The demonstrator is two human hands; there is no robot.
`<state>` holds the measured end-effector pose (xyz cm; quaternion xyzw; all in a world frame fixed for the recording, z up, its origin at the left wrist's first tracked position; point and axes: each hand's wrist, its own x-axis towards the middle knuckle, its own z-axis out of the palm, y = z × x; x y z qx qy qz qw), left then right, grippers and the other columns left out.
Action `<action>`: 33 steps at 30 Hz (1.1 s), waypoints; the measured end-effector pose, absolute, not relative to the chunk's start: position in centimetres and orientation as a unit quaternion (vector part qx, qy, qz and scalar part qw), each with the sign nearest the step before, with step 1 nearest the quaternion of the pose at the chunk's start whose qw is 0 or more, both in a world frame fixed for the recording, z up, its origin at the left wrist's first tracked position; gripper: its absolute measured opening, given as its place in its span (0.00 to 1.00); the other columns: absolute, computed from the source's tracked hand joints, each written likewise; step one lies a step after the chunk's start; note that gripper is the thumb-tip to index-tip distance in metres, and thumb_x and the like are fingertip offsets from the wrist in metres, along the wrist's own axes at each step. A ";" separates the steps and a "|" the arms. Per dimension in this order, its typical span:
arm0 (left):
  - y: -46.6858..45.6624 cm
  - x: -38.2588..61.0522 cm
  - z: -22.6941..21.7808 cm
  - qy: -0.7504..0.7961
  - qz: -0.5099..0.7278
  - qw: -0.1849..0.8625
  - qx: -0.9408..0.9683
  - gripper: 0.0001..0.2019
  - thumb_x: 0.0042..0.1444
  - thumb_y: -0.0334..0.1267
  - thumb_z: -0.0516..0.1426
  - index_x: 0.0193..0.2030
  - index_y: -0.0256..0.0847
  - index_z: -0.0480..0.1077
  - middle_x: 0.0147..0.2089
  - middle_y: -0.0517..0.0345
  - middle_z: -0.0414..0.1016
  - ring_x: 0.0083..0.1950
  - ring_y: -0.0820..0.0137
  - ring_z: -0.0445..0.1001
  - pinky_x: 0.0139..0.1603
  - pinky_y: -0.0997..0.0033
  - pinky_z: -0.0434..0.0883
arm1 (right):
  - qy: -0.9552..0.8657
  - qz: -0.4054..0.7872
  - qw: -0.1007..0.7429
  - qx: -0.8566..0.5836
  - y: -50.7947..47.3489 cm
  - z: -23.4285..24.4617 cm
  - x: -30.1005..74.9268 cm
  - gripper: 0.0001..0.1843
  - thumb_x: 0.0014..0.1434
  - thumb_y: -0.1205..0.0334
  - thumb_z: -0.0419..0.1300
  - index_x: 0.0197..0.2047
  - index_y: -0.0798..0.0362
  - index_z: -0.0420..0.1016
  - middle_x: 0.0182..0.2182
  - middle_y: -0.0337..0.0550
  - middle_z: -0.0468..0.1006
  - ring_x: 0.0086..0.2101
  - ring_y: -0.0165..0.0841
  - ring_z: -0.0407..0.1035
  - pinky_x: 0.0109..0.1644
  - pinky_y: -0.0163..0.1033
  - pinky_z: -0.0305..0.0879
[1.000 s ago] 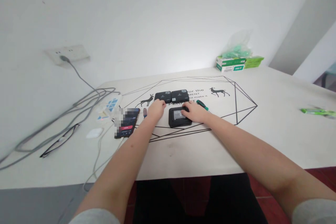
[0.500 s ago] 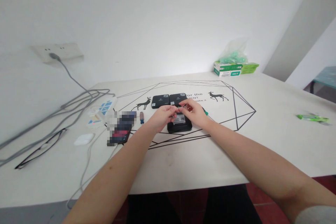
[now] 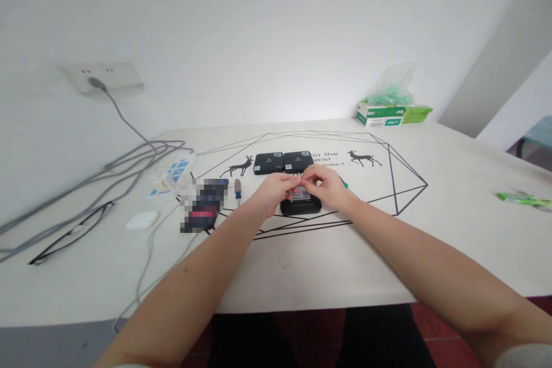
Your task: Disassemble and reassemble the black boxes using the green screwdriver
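Observation:
My left hand [image 3: 278, 191] and my right hand [image 3: 324, 185] meet at the fingertips in the middle of the table. Both are pinched together; whatever sits between the fingers is too small to make out. Just below them lies a black device [image 3: 301, 207] with a pale label on its upper face, partly covered by the hands. Behind the hands, two flat black boxes with rounded corners, a left one [image 3: 268, 163] and a right one [image 3: 297, 161], lie side by side. A screwdriver [image 3: 238, 190] rests left of my left hand. A bit of green [image 3: 345, 183] peeks out beyond my right hand.
A blurred-out phone [image 3: 204, 207], a white case [image 3: 142, 220], a power strip [image 3: 172, 178], glasses [image 3: 71, 233] and grey cables [image 3: 142, 152] occupy the left side. Green-and-white boxes [image 3: 380, 115] under a plastic bag [image 3: 392, 89] stand at the back right. A green packet [image 3: 521, 200] lies far right.
The whole view has shifted slightly, with things appearing a little further right. My hands stay pinched together over the labelled black device, the fingertips slightly closer.

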<state>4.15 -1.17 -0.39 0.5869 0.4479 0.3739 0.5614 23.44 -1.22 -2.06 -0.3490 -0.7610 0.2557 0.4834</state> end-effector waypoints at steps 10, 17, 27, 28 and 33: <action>0.2 -0.9 -0.4 0.510 -0.019 0.189 0.839 0.72 0.41 0.73 0.69 0.84 0.39 0.42 0.84 0.31 0.38 0.83 0.31 0.36 0.78 0.33 0.45 | -0.814 0.213 0.326 -0.432 1.2 -2.6 26.4 0.04 0.59 0.68 0.60 0.32 0.52 0.76 0.41 0.45 0.85 0.37 0.33 0.75 0.44 0.39 0.72; 0.1 -0.6 -1.2 0.517 -0.065 0.191 0.832 0.79 0.38 0.77 0.67 0.84 0.33 0.32 0.84 0.29 0.24 0.83 0.32 0.25 0.79 0.30 0.37 | -0.863 0.163 0.284 -0.385 1.2 -2.1 26.7 0.08 0.60 0.69 0.59 0.34 0.53 0.81 0.43 0.48 0.86 0.39 0.35 0.77 0.47 0.41 0.74; 0.1 -0.2 -1.1 0.511 -0.087 0.171 0.838 0.77 0.39 0.80 0.63 0.84 0.36 0.31 0.84 0.32 0.21 0.83 0.34 0.22 0.79 0.30 0.35 | -0.782 0.067 0.224 -0.578 1.9 -0.4 29.3 0.16 0.67 0.64 0.58 0.53 0.56 0.82 0.55 0.56 0.83 0.54 0.43 0.77 0.59 0.45 0.72; 0.0 0.0 -1.2 0.508 -0.083 0.167 0.841 0.77 0.39 0.81 0.63 0.84 0.37 0.32 0.84 0.33 0.22 0.83 0.35 0.22 0.79 0.30 0.34 | -0.757 0.057 0.187 -0.624 2.0 -0.2 29.8 0.17 0.67 0.59 0.60 0.55 0.57 0.81 0.56 0.59 0.82 0.56 0.47 0.76 0.60 0.48 0.71; -0.5 1.3 -1.6 0.501 -0.058 0.145 0.851 0.75 0.41 0.83 0.60 0.83 0.33 0.36 0.84 0.31 0.25 0.84 0.39 0.25 0.81 0.36 0.34 | -0.735 0.119 0.124 -0.656 2.6 -0.2 31.3 0.25 0.56 0.58 0.72 0.56 0.55 0.82 0.43 0.52 0.88 0.44 0.44 0.81 0.50 0.42 0.74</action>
